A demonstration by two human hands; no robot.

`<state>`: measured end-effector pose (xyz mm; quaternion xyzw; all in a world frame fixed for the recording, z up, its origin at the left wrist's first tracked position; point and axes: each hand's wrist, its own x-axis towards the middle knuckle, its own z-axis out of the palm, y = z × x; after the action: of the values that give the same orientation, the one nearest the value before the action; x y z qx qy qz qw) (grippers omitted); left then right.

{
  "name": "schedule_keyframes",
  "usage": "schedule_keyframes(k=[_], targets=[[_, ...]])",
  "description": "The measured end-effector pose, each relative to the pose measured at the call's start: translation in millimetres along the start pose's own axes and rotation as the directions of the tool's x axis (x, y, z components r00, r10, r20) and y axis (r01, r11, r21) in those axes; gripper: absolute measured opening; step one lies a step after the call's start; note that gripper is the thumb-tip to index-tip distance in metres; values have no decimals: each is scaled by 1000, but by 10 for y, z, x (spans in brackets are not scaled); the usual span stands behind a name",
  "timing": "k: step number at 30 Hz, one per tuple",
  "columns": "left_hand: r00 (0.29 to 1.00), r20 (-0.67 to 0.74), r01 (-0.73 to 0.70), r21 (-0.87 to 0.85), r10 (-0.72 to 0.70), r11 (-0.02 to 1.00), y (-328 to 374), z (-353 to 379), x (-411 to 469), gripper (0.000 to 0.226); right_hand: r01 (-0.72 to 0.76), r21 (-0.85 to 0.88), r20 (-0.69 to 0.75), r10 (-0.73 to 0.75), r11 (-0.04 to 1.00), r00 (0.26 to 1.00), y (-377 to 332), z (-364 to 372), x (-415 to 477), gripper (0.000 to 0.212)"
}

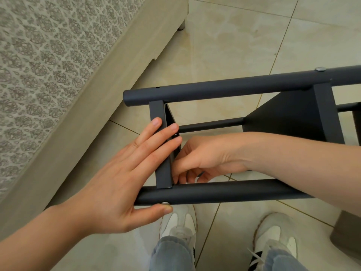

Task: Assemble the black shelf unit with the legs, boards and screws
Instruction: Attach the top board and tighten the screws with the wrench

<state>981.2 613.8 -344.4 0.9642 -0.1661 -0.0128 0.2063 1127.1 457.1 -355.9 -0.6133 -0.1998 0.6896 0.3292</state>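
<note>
A black shelf unit (283,118) lies on its side above a tiled floor (234,45), right of a bed (39,55). The left hand (121,177) lies flat, fingers straight, on the left end board (163,169) and near leg (224,190). The right hand (201,157), fingers curled, reaches inside beside that board; whether it holds anything cannot be told.

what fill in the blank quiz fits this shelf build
The left hand lies flat on the end board of the ____ shelf unit.
Its thumb lies beside a silver ____ in the near leg.
The person's shoes are ____.
Missing words: black, screw, white.
</note>
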Motion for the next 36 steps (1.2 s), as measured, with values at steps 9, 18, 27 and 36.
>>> schedule_keyframes(k=[9,18,27,36], targets=[[1000,-9,-4,-6,4,1000,-14,17,-3,88,19,100,51,-24,995,998,12,-40,4,10],[1000,-14,-7,-14,7,1000,-13,21,-5,88,15,219,105,-39,976,994,49,-19,32,16],[1000,-13,-10,-10,9,1000,-6,14,-2,88,-1,175,118,-20,985,993,35,-28,6,18],[1000,-13,-10,-18,10,1000,-8,16,4,90,2,114,64,-9,994,998,30,-23,9,12]])
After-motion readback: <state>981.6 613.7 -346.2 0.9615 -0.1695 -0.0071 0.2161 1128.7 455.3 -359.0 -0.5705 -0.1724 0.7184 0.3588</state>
